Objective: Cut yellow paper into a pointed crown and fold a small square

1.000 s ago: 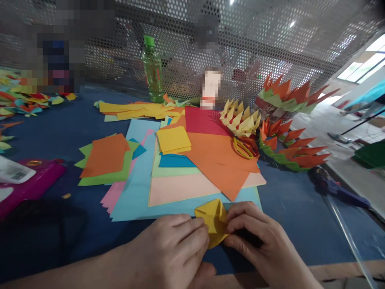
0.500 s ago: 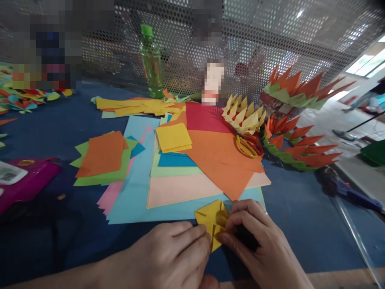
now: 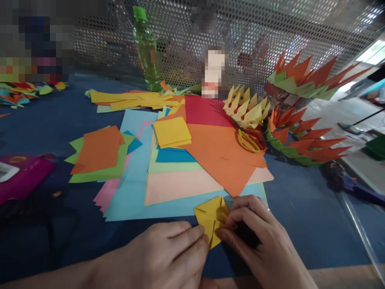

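A small folded piece of yellow paper point(image 3: 211, 214) lies between my hands near the front edge of the blue table, with crease lines and flaps on its face. My left hand point(image 3: 168, 251) grips its lower left side, fingers pressed together and partly covering it. At its right corner my right hand point(image 3: 255, 228) pinches the paper between thumb and fingers. Just beyond is a pile of coloured sheets, with an orange sheet point(image 3: 221, 150) and a light blue sheet point(image 3: 129, 208). On the pile sits a stack of yellow squares point(image 3: 172, 132).
Scissors point(image 3: 249, 141) with yellow handles lie by a yellow paper crown point(image 3: 245, 108). Orange and green paper crowns point(image 3: 306, 140) stand at right, near a blue-handled tool point(image 3: 355, 186). A green-capped bottle point(image 3: 147, 52) stands behind; a magenta object point(image 3: 27, 176) is at left.
The view has shifted slightly, so the background items sit a little higher. My hands keep their hold on the yellow paper, with hardly any movement.
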The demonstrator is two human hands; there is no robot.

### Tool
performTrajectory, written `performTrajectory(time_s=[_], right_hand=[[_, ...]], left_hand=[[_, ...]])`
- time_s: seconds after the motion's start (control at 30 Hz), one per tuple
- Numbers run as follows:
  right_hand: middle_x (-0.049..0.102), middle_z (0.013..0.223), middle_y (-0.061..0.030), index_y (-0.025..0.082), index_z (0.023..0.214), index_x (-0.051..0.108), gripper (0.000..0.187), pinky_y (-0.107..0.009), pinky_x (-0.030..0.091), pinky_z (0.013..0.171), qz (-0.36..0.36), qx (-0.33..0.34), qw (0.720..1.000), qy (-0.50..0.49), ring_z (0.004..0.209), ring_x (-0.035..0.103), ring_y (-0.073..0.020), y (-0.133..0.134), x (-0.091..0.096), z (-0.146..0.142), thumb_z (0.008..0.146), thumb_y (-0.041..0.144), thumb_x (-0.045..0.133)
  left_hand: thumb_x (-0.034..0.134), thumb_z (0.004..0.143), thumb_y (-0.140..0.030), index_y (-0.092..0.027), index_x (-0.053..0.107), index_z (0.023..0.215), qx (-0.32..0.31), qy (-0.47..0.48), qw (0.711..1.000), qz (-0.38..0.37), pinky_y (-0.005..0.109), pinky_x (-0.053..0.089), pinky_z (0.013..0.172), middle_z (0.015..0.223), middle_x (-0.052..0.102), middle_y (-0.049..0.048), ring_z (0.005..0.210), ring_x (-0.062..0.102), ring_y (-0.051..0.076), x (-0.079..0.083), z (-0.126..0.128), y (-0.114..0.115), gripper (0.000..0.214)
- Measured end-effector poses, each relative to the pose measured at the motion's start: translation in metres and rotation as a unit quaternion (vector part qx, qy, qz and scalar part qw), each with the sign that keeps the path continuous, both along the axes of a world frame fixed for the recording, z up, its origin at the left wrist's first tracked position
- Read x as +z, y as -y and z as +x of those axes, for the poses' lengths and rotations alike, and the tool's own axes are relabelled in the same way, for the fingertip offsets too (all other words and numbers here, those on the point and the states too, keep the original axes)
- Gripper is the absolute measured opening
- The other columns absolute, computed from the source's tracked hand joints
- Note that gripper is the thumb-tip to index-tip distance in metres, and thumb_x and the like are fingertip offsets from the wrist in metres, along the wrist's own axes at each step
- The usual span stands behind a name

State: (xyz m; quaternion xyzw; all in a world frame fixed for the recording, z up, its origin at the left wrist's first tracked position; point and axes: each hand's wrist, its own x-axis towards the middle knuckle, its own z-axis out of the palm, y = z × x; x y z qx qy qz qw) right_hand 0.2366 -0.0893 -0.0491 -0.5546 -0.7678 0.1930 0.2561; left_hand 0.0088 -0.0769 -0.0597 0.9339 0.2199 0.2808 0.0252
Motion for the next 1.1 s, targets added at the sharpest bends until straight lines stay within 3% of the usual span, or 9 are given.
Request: performTrajectory(time_s=[0.17,0.3,0.43,0.57,0.87,1.1], right_hand=[[0.06,0.09,-0.0041,0.023,0.08,0.062,0.007,-0.03,0.055,0.073,0.003,-0.008,1.0,0.0,0.089,0.061,-0.0192,0.0,-0.001,0.0,0.086,0.024,0.065],[0.059,0.09,-0.0039,0.022,0.081,0.061,0.007,-0.03,0.054,0.073,0.0,-0.006,1.0,-0.009,0.088,0.06,-0.0186,0.0,-0.001,0.0,0.086,0.023,0.065],[0.058,0.091,-0.0039,0.023,0.081,0.061,0.007,-0.031,0.053,0.073,-0.003,-0.008,1.0,-0.015,0.086,0.059,-0.0185,0.0,-0.003,0.001,0.086,0.022,0.065],[0.058,0.093,-0.0042,0.023,0.083,0.061,0.006,-0.03,0.054,0.074,-0.01,-0.004,1.0,-0.017,0.088,0.059,-0.0185,0.001,-0.003,0.001,0.086,0.02,0.065],[0.058,0.091,-0.0033,0.023,0.084,0.057,0.01,-0.029,0.053,0.074,0.0,-0.007,1.0,-0.024,0.088,0.059,-0.0184,0.0,-0.004,0.001,0.084,0.018,0.066],[0.056,0.088,-0.0015,0.024,0.089,0.046,0.027,-0.029,0.049,0.068,0.018,-0.041,0.999,-0.011,0.081,0.055,-0.018,0.002,-0.007,0.001,0.079,0.016,0.07]], left_hand=[[0.058,0.088,-0.017,-0.018,0.073,0.093,-0.002,0.004,1.0,0.002,0.031,0.059,0.088,0.103,0.074,0.0052,0.099,0.069,0.019,0.001,-0.003,-0.006,0.016],[0.056,0.089,-0.017,-0.016,0.072,0.09,-0.098,0.027,0.993,0.063,0.028,0.059,0.085,0.1,0.075,0.0051,0.095,0.069,0.018,0.006,-0.004,-0.016,0.016],[0.053,0.093,-0.02,-0.017,0.071,0.102,-0.042,-0.03,0.999,0.004,0.029,0.057,0.088,0.104,0.074,0.0039,0.096,0.068,0.018,0.011,-0.001,-0.016,0.021],[0.051,0.095,-0.019,-0.018,0.067,0.115,-0.043,-0.035,0.998,-0.009,0.027,0.054,0.089,0.105,0.074,0.0024,0.098,0.067,0.015,0.011,0.003,-0.013,0.026],[0.043,0.096,-0.018,-0.017,0.067,0.111,-0.031,-0.023,0.999,-0.034,0.029,0.052,0.086,0.091,0.073,0.0032,0.086,0.066,0.017,0.009,0.01,-0.015,0.027],[0.041,0.097,-0.014,-0.018,0.066,0.11,-0.037,-0.008,0.998,-0.043,0.028,0.049,0.09,0.093,0.073,0.0019,0.089,0.066,0.015,0.008,0.01,-0.015,0.029]])
